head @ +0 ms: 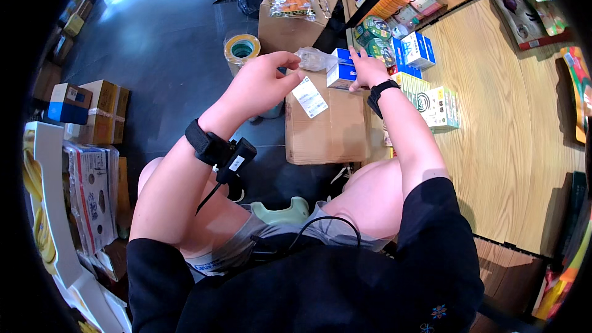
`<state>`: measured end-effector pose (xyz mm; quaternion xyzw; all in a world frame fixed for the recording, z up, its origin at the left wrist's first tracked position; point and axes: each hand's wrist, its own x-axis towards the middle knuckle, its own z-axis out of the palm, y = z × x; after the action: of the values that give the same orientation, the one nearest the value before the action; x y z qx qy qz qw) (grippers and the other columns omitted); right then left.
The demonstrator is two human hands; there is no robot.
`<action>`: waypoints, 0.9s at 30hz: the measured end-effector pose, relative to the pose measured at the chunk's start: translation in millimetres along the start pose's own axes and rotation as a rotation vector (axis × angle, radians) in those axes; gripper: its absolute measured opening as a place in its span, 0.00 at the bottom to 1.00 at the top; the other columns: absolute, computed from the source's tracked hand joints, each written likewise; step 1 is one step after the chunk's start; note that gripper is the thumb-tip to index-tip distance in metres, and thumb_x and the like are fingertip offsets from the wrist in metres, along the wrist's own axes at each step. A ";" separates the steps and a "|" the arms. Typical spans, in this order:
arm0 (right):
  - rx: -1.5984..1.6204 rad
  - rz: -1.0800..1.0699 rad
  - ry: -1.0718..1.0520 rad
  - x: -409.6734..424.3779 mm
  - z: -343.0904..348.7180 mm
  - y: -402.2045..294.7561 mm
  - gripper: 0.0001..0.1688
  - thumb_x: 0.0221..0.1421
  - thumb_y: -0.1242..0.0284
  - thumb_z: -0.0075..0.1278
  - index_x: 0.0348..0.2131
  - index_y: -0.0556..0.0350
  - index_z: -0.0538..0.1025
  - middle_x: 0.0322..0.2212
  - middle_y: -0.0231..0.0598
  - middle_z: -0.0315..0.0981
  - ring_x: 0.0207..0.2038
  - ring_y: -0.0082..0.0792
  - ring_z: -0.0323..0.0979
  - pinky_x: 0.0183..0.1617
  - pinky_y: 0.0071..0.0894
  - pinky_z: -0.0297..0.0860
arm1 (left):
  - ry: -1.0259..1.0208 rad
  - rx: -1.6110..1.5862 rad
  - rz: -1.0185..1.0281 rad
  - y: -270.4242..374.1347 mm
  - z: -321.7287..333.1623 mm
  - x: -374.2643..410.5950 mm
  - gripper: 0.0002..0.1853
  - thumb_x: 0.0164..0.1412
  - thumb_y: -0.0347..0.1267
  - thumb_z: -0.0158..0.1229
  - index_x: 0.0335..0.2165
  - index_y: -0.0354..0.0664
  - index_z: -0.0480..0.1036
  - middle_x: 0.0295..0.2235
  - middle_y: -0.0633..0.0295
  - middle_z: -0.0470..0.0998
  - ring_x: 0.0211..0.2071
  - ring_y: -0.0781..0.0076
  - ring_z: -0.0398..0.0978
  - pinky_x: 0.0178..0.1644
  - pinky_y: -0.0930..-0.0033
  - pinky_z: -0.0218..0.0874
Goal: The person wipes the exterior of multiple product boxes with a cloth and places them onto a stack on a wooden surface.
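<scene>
A brown cardboard carton (333,134) with a white label (310,97) stands before me. Two small blue-and-white boxes (341,76) sit side by side at its far right. My right hand (367,69) rests with spread fingers on their right ends. Left of them, a crumpled clear plastic bag (317,59) lies at the carton's far edge. The thumb and fingertips of my left hand (270,81) are at the bag's left end; whether they pinch it I cannot tell. More blue-and-white boxes (416,51) are stacked on the wooden shelf just right of my right hand.
Behind the carton, another cardboard box (291,32) bears a bag of orange snacks (291,0). Rolls of yellow tape (242,49) stand to its left. A wooden shelf (499,138) on the right holds green-and-white boxes (441,108) and round tubs (377,27). Packed cartons (104,111) line the left.
</scene>
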<state>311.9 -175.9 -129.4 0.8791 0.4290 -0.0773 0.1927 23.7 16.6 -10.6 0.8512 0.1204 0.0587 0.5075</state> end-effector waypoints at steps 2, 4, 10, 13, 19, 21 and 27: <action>0.064 0.049 0.042 -15.3 -6.4 4.1 0.73 0.28 0.56 0.76 0.67 0.49 0.52 0.59 0.55 0.61 0.51 0.51 0.73 0.53 0.45 0.71 | -0.044 -0.151 0.018 8.6 3.9 0.2 0.16 0.64 0.34 0.57 0.46 0.33 0.75 0.37 0.57 0.80 0.36 0.72 0.78 0.42 0.70 0.69; 0.227 -0.008 -0.041 -29.3 -28.7 7.6 0.68 0.30 0.54 0.74 0.65 0.51 0.56 0.58 0.55 0.64 0.54 0.51 0.71 0.56 0.44 0.69 | -0.133 -0.369 0.018 22.6 6.1 -1.0 0.12 0.65 0.32 0.56 0.43 0.35 0.76 0.34 0.62 0.80 0.34 0.77 0.76 0.40 0.74 0.68; 0.692 -0.281 -0.045 -90.0 -78.2 -16.2 0.48 0.40 0.51 0.66 0.56 0.56 0.71 0.48 0.52 0.76 0.50 0.50 0.74 0.53 0.42 0.70 | -0.352 -0.633 0.296 78.2 26.2 -24.3 0.09 0.65 0.31 0.57 0.40 0.37 0.76 0.32 0.64 0.80 0.29 0.83 0.73 0.34 0.79 0.65; 0.730 -0.335 0.027 -120.2 -91.8 -28.5 0.40 0.48 0.55 0.62 0.56 0.55 0.70 0.48 0.53 0.76 0.50 0.51 0.74 0.53 0.43 0.70 | -0.576 -1.078 0.413 115.5 32.6 -46.6 0.18 0.65 0.43 0.54 0.36 0.37 0.77 0.34 0.49 0.79 0.23 0.78 0.73 0.31 0.78 0.65; 0.598 -0.315 0.157 -128.9 -70.6 -27.0 0.36 0.50 0.59 0.61 0.55 0.56 0.71 0.49 0.49 0.75 0.52 0.49 0.72 0.56 0.41 0.68 | -0.842 -1.426 0.937 148.7 38.7 -61.0 0.23 0.62 0.47 0.54 0.27 0.36 0.77 0.34 0.41 0.78 0.20 0.63 0.73 0.25 0.69 0.65; 0.620 -0.276 0.180 -125.8 -66.0 -23.9 0.35 0.51 0.59 0.61 0.54 0.56 0.72 0.50 0.50 0.75 0.53 0.48 0.72 0.57 0.41 0.68 | -0.909 -1.499 0.956 148.6 46.0 -64.8 0.22 0.62 0.46 0.54 0.27 0.36 0.77 0.34 0.41 0.78 0.20 0.63 0.73 0.25 0.69 0.65; 0.557 -0.239 0.195 -116.0 -46.8 -12.5 0.36 0.51 0.55 0.59 0.55 0.54 0.72 0.51 0.50 0.73 0.53 0.50 0.71 0.56 0.42 0.68 | -1.051 -1.590 0.927 143.5 60.9 -75.7 0.21 0.62 0.45 0.55 0.27 0.36 0.76 0.33 0.43 0.78 0.20 0.64 0.72 0.25 0.70 0.64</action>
<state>228.8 -233.9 -55.2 0.8447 0.5080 -0.1293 -0.1081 -14.9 -120.6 88.0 0.1557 -0.5236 -0.0671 0.8349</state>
